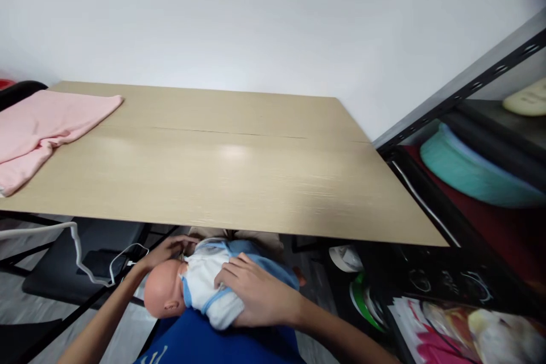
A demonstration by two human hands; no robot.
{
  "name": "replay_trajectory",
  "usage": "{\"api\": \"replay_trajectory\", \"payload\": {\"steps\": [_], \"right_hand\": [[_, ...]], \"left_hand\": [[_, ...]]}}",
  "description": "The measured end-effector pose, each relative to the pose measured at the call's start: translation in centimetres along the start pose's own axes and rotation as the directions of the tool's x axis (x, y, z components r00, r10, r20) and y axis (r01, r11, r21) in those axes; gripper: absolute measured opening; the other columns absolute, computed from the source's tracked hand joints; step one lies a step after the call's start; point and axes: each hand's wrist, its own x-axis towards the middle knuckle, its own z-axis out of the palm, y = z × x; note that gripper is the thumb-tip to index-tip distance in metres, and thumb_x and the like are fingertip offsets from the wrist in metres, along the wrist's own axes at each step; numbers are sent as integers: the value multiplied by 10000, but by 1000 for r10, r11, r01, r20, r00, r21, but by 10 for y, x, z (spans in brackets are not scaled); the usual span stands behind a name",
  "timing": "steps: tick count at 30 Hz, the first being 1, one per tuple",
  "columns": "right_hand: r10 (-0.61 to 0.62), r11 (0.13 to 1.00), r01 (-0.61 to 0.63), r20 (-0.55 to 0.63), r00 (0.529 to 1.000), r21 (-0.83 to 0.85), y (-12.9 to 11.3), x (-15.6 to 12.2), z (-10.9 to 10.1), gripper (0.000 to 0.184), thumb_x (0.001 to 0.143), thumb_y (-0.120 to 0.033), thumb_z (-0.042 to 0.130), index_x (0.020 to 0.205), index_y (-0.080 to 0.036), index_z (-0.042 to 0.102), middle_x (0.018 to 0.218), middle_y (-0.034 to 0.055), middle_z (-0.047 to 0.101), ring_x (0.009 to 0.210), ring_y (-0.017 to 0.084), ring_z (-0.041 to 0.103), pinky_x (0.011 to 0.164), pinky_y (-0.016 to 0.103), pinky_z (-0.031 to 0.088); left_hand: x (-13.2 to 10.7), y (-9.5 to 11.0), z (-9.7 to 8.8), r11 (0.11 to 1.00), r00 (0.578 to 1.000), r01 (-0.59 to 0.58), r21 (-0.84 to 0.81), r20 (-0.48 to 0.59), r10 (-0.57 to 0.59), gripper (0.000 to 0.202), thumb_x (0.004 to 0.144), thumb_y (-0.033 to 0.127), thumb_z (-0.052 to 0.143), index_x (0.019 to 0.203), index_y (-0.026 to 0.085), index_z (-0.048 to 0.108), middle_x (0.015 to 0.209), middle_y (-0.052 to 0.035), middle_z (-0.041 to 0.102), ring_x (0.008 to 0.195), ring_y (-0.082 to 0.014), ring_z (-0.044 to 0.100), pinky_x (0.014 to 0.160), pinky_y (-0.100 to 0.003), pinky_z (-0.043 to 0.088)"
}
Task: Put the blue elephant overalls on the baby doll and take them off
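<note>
A pink cloth [42,125] lies on the wooden table's [239,170] left end.

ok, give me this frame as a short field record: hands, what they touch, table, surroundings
left hand: at the doll clothing by its shoulder, grip unclear
right hand: curled over the doll's torso
doll: lying across the lap, below the table edge, head to the left
table: pink cloth at its left end
left of doll: white hanger
right side: metal shelf
</note>
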Motion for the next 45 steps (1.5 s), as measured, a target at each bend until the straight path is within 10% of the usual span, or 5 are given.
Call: {"api": "replay_trajectory", "payload": {"steps": [13, 31, 36, 39, 45], "right_hand": [[-302, 898, 238, -124, 945, -371, -3, -8, 12, 198, 1195, -360, 683, 1076, -238, 785, 1028, 34, 869, 940, 237, 723, 925, 417, 573], [-14, 995, -42, -519, 855, -96, 94, -73, 131, 282, 828, -577, 756, 619, -421, 650, 503, -30, 499, 470, 358, 684, 688, 768, 690], [120, 992, -61, -649, 751, 112, 105, -78, 99, 257, 847, -677, 825, 930, -445, 750, 1259, 53, 876, 1251, 552, 868, 1010, 885, 691], [245, 934, -88, -437, 865, 347, 88, -78, 56, 575, 1073, -613, 722, 1584, -350, 692, 1926, 182, 494, 1800, 462, 500, 1426, 748, 482], [285, 804, -219, -36, 958, 552, 99, -4, 18, 694, 1250, -705, 395, 1720, -275, 671, 1798, 164, 659, 1743, 363, 557, 1508, 602, 350]], "left_hand": [[-9, 33, 65, 932, 931, -298, 206, 277, 236, 675, 945, 666, 1018, 1519, 387, 800, 1553, -128, 758, 1495, -417, 666, 1304, -614, 533], [-10, 0, 34, 977, 966, -146, -155, 192, 174, 407, 986, 260, 819, 1382, 329, 753, 1559, -93, 739, 1540, -380, 652, 1344, -584, 462], [-12, -12, 31, 965, 966, -142, -221, 181, 183, 228, 954, 329, 893, 1151, 269, 796, 1468, -110, 758, 1425, -378, 705, 1172, -522, 560], [-10, -1, 25, 955, 933, -190, -229, 259, 248, 425, 889, 473, 966, 1268, 323, 846, 1471, -104, 776, 1421, -411, 718, 1218, -573, 561], [7, 26, 24, 998, 987, 62, 29, 147, -66, 524, 1123, 687, 613, 1438, 324, 822, 1503, -95, 810, 1482, -391, 715, 1332, -552, 524]]}}
